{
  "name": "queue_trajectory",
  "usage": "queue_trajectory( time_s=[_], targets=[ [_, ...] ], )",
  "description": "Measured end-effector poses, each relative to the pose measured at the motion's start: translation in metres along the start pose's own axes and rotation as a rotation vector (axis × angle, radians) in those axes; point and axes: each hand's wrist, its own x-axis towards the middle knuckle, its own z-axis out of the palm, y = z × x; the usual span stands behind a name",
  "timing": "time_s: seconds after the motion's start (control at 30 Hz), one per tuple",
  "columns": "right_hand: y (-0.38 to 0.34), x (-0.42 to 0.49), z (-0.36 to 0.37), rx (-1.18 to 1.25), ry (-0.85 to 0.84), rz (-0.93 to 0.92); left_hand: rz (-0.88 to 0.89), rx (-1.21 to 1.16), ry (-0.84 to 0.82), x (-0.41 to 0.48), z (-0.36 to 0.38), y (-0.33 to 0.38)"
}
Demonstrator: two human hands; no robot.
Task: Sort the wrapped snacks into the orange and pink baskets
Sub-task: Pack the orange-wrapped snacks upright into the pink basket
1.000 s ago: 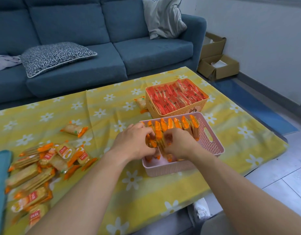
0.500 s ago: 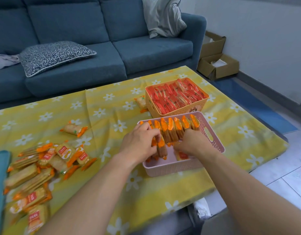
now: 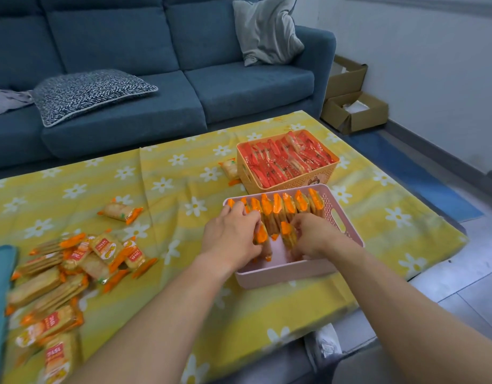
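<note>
With fingers (image 3: 251, 217) of the left hand (image 3: 230, 234) clamped on one orange-wrapped snack (image 3: 261, 236) and those of the right hand (image 3: 318, 239) on another, both inside the pink basket (image 3: 347, 228), stand each on edge, press snug against the upright row (image 3: 283, 206), release only once steady. Then reach for the loose pile (image 3: 73, 261) on the counter (image 3: 170, 195).

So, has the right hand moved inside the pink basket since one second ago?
Yes. Against the pink basket, which has stayed put, the right hand has shifted right, toward the wall with the handle slot.
</note>
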Motion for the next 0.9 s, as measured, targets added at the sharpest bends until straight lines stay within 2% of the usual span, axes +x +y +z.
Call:
queue_trajectory(
  time_s=[0.1, 0.23, 0.37, 0.57, 0.7, 0.8, 0.9],
  targets=[
    [-0.010, 0.002, 0.011, -0.038, 0.117, -0.009, -0.005, 0.025, 0.040, 0.001, 0.002, 0.007],
    [-0.025, 0.000, 0.023, -0.044, 0.317, -0.127, -0.002, 0.037, 0.080, 0.004, 0.006, 0.008],
    [-0.032, -0.011, 0.030, -0.248, 0.420, -0.124, 0.020, 0.013, 0.024, 0.006, 0.006, 0.005],
    [-0.033, -0.008, 0.023, 0.008, 0.260, -0.134, 0.055, -0.157, -0.072, 0.007, -0.011, -0.008],
    [-0.033, -0.028, 0.010, -0.008, 0.171, -0.137, 0.033, -0.277, -0.134, 0.004, -0.021, -0.017],
    [-0.027, -0.033, 0.007, -0.034, 0.214, -0.134, -0.019, -0.495, -0.074, -0.001, -0.027, -0.023],
    [-0.024, -0.036, -0.001, -0.048, 0.267, -0.104, -0.088, -0.620, 0.068, -0.006, -0.034, -0.031]
  ],
)
